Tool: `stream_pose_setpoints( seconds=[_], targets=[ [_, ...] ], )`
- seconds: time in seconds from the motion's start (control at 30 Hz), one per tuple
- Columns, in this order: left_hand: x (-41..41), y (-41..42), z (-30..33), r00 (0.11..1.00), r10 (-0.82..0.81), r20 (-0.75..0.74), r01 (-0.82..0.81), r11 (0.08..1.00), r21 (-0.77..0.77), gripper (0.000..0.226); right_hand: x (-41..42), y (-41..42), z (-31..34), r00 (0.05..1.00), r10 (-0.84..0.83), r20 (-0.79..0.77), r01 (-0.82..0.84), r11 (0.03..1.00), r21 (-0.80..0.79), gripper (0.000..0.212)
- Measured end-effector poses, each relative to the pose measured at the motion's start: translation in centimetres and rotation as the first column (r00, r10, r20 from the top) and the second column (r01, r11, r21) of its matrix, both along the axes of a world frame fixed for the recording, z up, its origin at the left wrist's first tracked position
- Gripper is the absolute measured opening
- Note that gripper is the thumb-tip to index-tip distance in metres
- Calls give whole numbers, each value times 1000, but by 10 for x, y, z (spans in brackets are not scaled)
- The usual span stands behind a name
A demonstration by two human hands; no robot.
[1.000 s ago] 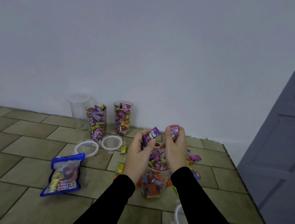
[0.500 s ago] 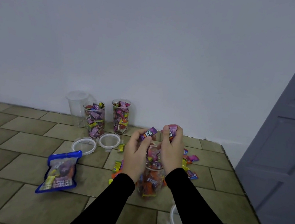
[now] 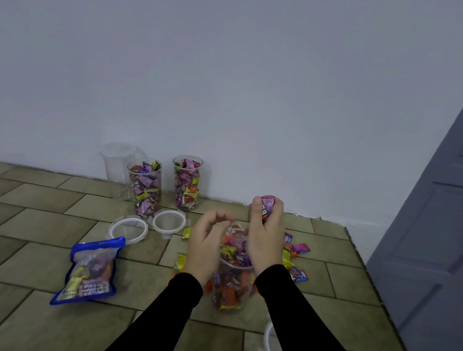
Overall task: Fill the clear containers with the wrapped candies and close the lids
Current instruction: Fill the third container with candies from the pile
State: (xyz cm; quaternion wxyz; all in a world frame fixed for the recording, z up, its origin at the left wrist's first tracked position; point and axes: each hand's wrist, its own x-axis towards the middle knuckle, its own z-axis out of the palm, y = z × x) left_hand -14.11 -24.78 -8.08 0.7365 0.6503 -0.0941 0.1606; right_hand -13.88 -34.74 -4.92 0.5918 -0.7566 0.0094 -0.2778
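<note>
A clear container (image 3: 231, 287) heaped with wrapped candies stands on the floor between my forearms. My right hand (image 3: 264, 233) grips a pink wrapped candy (image 3: 266, 205) above the container's far rim. My left hand (image 3: 205, 241) hovers at the container's left rim with fingers loosely curled and nothing in them. Two filled, lidless containers (image 3: 145, 185) (image 3: 188, 181) stand by the wall beside an empty clear container (image 3: 115, 166). Loose candies (image 3: 295, 255) lie right of my hands.
Two white-rimmed lids (image 3: 128, 228) (image 3: 169, 221) lie on the tiles left of my hands; a third lid (image 3: 271, 349) lies under my right forearm. A blue candy bag (image 3: 90, 270) lies at the left. A grey door (image 3: 453, 236) stands at the right.
The purple candy has left my left hand, which has dropped toward the container's rim. My right hand still holds the pink candy, slightly farther right.
</note>
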Motion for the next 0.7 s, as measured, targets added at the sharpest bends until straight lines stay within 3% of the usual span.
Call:
stream_pose_setpoints(
  seconds=[0.1,0.2,0.23,0.43,0.6,0.7],
  targets=[
    [1,-4,-9,990,-48,-133,46,999,-21,37,0,0,-2,1000,24,-17,-24,1000,17,25],
    [-3,-8,-13,901,-210,-379,116,960,-255,64,-4,0,1,995,100,-20,-99,992,75,23],
    [-1,-9,-17,887,-223,-404,121,957,-263,74,-7,-1,3,989,148,-18,-145,980,133,23],
    [1,-13,-23,898,-188,-397,69,953,-296,96,-8,-1,2,929,365,-54,-336,898,286,24],
    [4,-12,-27,900,-210,-383,80,941,-329,103,-7,-5,4,928,369,-44,-353,913,206,35],
    [6,-13,-29,907,-189,-377,57,941,-333,101,-7,-8,3,904,425,-44,-407,888,215,29]
  ],
)
